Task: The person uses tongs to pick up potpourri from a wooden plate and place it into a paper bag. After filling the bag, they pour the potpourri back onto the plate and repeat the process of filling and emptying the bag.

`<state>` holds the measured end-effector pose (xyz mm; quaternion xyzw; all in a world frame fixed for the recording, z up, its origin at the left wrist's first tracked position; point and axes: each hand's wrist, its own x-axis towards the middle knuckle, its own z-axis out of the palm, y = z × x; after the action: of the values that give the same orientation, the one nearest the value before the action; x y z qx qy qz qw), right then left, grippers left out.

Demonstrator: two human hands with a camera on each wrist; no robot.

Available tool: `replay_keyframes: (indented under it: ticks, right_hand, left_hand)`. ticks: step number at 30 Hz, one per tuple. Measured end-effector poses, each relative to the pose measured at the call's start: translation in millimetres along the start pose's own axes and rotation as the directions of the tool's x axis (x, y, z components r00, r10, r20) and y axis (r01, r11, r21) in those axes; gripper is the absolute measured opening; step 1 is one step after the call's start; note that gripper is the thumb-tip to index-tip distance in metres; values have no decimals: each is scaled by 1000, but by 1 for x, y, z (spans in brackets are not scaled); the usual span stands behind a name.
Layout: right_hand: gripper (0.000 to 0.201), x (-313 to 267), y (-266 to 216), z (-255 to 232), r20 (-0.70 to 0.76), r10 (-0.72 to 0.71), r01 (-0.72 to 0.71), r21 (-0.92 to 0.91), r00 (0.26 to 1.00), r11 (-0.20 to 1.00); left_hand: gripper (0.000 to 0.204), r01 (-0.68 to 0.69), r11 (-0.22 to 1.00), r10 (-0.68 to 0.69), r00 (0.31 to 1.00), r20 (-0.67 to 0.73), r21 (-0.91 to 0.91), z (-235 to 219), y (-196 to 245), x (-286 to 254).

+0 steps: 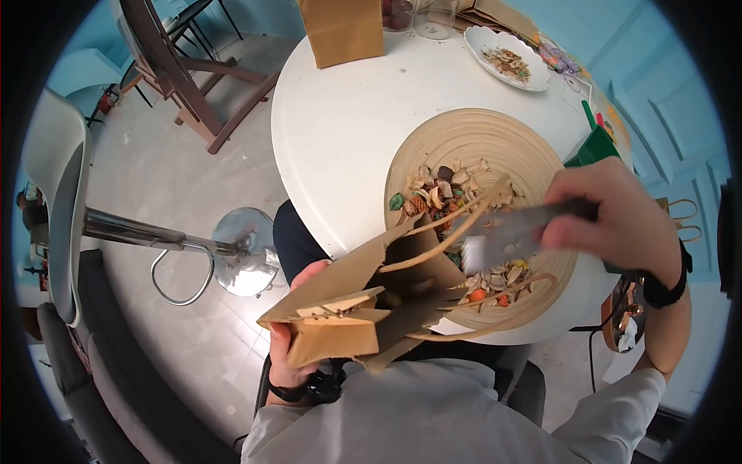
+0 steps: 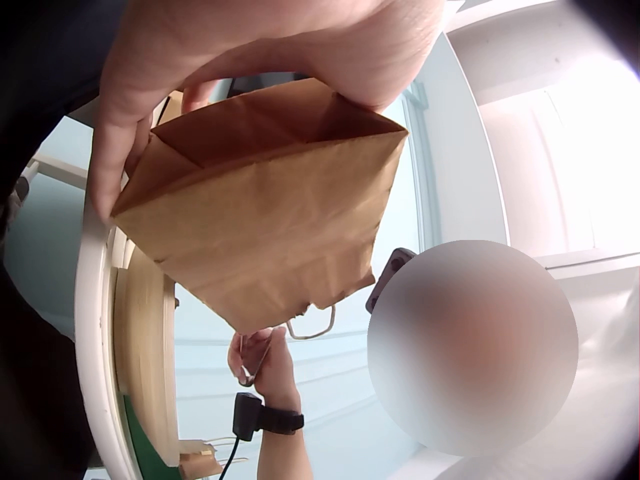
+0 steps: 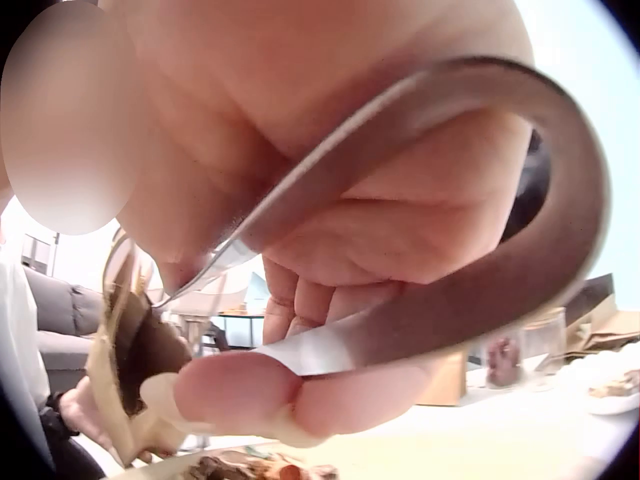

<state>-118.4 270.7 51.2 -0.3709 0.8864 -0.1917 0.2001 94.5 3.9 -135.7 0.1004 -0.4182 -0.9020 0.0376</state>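
Note:
My left hand (image 1: 284, 362) grips the bottom end of a brown paper bag (image 1: 332, 340), which lies tilted with its open mouth and twisted handles facing right. Its handles reach over a round wooden tray (image 1: 413, 147). Dried potpourri (image 1: 444, 189) is spread across the tray, with petals, cones and bits of orange and green. My right hand (image 1: 614, 213) holds metal tongs (image 3: 440, 310), bent in a U, between thumb and fingers. In the head view the tongs blur beside the bag's mouth, over the potpourri. The left wrist view shows the bag's creased underside (image 2: 270, 220).
On the white round table (image 1: 332, 131) stand an upright paper bag (image 1: 342, 31), glass jars (image 1: 437, 19), a scalloped white dish (image 1: 483, 42) of small dried pieces, and a green container (image 1: 593, 147) at the right. A bar stool (image 1: 154, 228) stands left on the floor.

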Motion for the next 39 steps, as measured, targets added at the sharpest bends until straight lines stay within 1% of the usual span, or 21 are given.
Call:
replay_keyframes:
  ticks: [1,3,4,5,6,7,12,14,15,17,18,20,23,27,30,32,33,35,36,38,39]
  right_hand:
    - [39,0,9,-2,4,2,-2,-6,1000,1000]
    - [36,1,34,1,-123,194,-186,71,973,980]
    - [36,1,42,2,-122,196,-189,65,973,980]
    - [34,2,50,5,-171,171,-193,-117,970,974]
    - [32,2,59,9,-215,137,-198,-294,967,935]
    - [33,1,70,17,-234,101,-185,-372,967,910]
    - [36,3,84,46,-236,170,-254,-397,957,882]
    - [36,5,84,51,-273,115,-232,-448,955,864]
    - [36,5,84,54,-273,116,-233,-447,955,863]
    - [37,5,84,58,-304,28,-197,-543,952,816]
    - [37,5,84,59,-304,28,-198,-544,952,816]
    - [37,4,84,63,-294,-48,-150,-614,955,775]
    - [36,3,84,66,-297,-71,-154,-665,952,731]
    - [35,3,87,66,-298,-95,-141,-679,950,721]
    - [33,4,86,62,-311,-108,-131,-656,944,743]
    - [33,6,86,55,-357,-56,-191,-617,932,763]
    - [33,8,88,49,-357,-56,-192,-620,932,761]
    - [34,15,98,29,-429,-60,-228,-587,901,777]
    - [34,22,104,19,-436,-64,-232,-592,898,772]
    - [38,38,119,-3,-511,3,-332,-553,860,765]
    - [38,47,127,-14,-519,1,-337,-554,855,761]
  left_hand:
    - [110,-9,1000,9,1000,-3,-3,-2,-1,0]
    - [110,-9,1000,10,1000,-21,10,0,1,-2]
    - [110,-10,999,11,999,-38,33,0,1,-2]
    - [110,-12,999,13,999,-29,42,-1,1,-2]
    - [110,-13,999,14,1000,-28,37,-2,1,-3]
    - [110,-15,998,17,999,-34,56,-3,1,-4]
    - [109,-18,997,21,999,-34,80,-5,1,-4]
    - [109,-22,996,24,999,-23,85,-6,1,-4]
    - [109,-21,996,23,1000,-22,85,-6,1,-3]
    - [110,-20,997,24,999,-41,75,-5,0,-4]
    - [110,-20,997,23,999,-41,74,-5,1,-5]
    - [110,2,996,3,998,-59,90,-6,2,-7]
    - [111,-3,996,8,999,-53,86,-8,0,-6]
    - [111,-8,996,13,999,-52,86,-8,1,-6]
    - [113,6,997,0,998,-70,77,-9,1,-6]
    - [113,1,999,2,998,-57,38,-11,-2,-6]
    - [113,-1,999,3,998,-55,36,-11,-2,-6]
    - [113,-7,1000,7,998,-59,-5,-10,-3,-5]
    - [113,-15,1000,14,999,-51,-7,-10,-3,-5]
    - [113,-23,999,25,997,-71,22,-9,-4,-6]
    - [113,-28,999,31,997,-75,32,-8,-4,-6]
